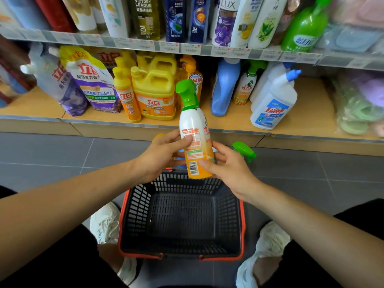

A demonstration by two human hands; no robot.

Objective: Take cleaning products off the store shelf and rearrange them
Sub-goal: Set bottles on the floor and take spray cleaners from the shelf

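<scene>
Item: one spray cleaner, held in both hands over a basket.
Left hand (164,154) grips the mid-body of the white-and-orange plastic spray bottle (194,129), thumb on the back label. Right hand (226,165) clasps its lower end beside the barcode. The bottle is near upright with its green trigger head uppermost, held in the air in front of the wooden store shelf (228,123) and above the dark mesh plastic basket with red-orange rim (122,225) on the floor. Handling, as judged: rigid, glossy plastic that is liable to slip, and moderately weighty if full (fill level not visible). Best hold is round the body or the narrow neck under the trigger, never the lever. A second green trigger sprayer (244,151) shows just behind the right hand.
</scene>
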